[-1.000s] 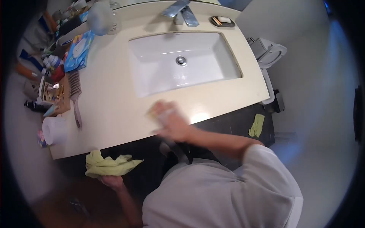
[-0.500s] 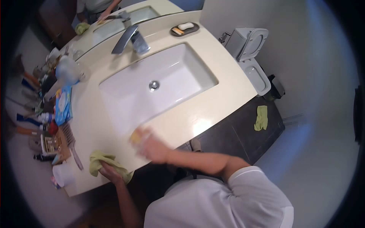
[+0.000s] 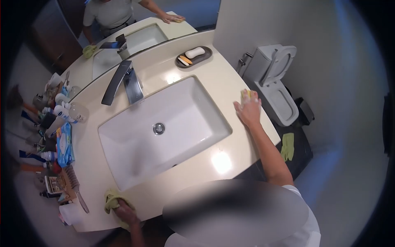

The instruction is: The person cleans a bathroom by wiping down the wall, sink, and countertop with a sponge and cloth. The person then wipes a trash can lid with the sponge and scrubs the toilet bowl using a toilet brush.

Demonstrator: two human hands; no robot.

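Note:
My right hand (image 3: 250,111) presses a small yellow sponge (image 3: 246,94) onto the countertop (image 3: 193,181), right of the sink. Its fingers lie over the sponge, so only a little yellow shows, and there looks to be white foam on them. My left hand (image 3: 125,212) grips a crumpled green cloth (image 3: 111,200) at the counter's front left edge. Between the hands is the white rectangular sink (image 3: 205,111), with a round metal drain (image 3: 159,129). A chrome faucet (image 3: 132,86) stands behind it.
A dark soap dish (image 3: 193,64) holds white soap at the back. Along the left are a wipes pack (image 3: 64,144), bottles (image 3: 63,112), a hairbrush (image 3: 76,185) and a white cup (image 3: 69,214). The toilet (image 3: 279,101) stands right; another green cloth (image 3: 288,147) lies on the floor.
My right hand has moved with the sponge from the front of the counter to its right side. My left hand stays on the cloth near the front left. The view has shifted.

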